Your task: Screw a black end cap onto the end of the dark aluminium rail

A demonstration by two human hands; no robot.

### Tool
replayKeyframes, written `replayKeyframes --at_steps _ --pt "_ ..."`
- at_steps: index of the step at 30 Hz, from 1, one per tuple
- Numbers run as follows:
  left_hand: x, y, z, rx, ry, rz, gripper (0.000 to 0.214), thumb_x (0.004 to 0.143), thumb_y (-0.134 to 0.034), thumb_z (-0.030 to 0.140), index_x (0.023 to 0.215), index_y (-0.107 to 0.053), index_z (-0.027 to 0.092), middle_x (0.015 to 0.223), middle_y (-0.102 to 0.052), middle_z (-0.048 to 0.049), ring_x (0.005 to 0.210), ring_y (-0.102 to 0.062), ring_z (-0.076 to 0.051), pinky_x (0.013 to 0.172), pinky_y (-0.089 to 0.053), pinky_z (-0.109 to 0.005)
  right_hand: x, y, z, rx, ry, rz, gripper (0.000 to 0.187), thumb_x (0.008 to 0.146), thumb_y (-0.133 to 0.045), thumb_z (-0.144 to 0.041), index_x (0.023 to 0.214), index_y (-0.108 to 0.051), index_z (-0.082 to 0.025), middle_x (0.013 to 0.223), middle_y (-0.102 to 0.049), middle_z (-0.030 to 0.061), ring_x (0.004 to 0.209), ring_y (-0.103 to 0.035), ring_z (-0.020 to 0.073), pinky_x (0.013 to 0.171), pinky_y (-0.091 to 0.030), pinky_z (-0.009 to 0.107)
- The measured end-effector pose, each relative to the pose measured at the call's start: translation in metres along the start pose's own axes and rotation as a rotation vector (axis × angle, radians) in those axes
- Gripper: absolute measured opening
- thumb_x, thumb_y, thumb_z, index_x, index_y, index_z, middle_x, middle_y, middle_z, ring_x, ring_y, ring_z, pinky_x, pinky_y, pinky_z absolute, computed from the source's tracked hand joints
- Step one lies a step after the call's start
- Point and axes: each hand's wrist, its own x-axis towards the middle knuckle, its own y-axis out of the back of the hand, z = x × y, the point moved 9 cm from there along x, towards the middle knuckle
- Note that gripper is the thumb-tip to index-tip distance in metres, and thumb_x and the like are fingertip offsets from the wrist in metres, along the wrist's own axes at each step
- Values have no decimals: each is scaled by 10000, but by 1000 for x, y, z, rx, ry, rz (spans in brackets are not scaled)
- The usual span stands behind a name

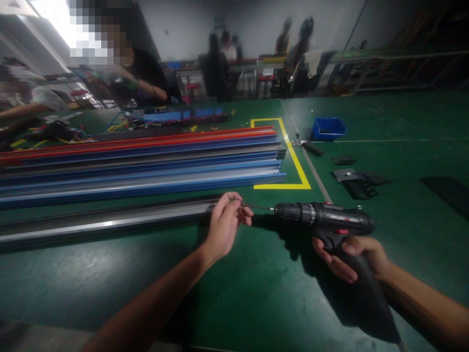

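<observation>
My right hand [351, 254] is wrapped round the grip of a black cordless drill [330, 218], which lies level with its chuck pointing left. A long thin driver bit [258, 208] sticks out of the chuck. At the bit's tip my left hand [229, 217] is closed in a pinch; whatever small thing is between its fingertips is too small to make out. Just behind that hand ends a long black and silver profile [110, 222], lying on the green table [234, 303]. Whether the fingers touch the profile's end, I cannot tell.
Beyond lie several blue profiles [164, 178] and orange ones [146, 141], ending inside a yellow tape outline [300, 171]. A blue bin [329, 128] and black brackets [357, 181] stand to the right. Wired parts [183, 116] and a co-worker [146, 78] are across the table.
</observation>
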Motion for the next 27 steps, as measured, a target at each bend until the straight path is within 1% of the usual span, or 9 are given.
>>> replayKeyframes --at_steps 9,13,18,22,27 --pt "-2 -1 -1 -19 21 -3 216 868 -668 323 965 -508 214 669 -684 15 585 -624 -133 587 -456 -242 -1 4 1 -29 -15 77 436 753 -640 -298 1066 -811 -47 750 -675 120 394 -479 96 417 -462 220" --pt "-3 -2 0 -29 22 -16 209 871 -658 322 968 -506 214 674 -680 19 575 -621 -131 577 -455 -244 -1 6 2 -23 -19 80 428 755 -644 -307 1054 -810 -50 762 -676 126 394 -491 96 419 -475 219" --pt "-5 -4 0 -16 -45 -11 194 892 -640 319 983 -505 213 719 -714 12 579 -640 -133 579 -470 -255 -3 7 2 -19 -21 69 435 758 -646 -299 1077 -793 -41 793 -686 135 412 -514 91 454 -512 210" --pt "-7 -2 -7 -2 -82 24 206 920 -633 341 1007 -492 218 766 -746 1 612 -673 -139 624 -499 -272 -2 5 0 -17 -3 67 442 759 -644 -295 1084 -790 -34 815 -699 146 416 -514 87 458 -516 211" --pt "-9 -1 -7 63 -170 -5 226 976 -623 391 1042 -489 221 822 -767 -11 648 -699 -141 651 -519 -279 0 2 -1 -8 -1 62 428 773 -639 -273 1093 -801 -40 836 -716 149 422 -531 88 459 -513 211"
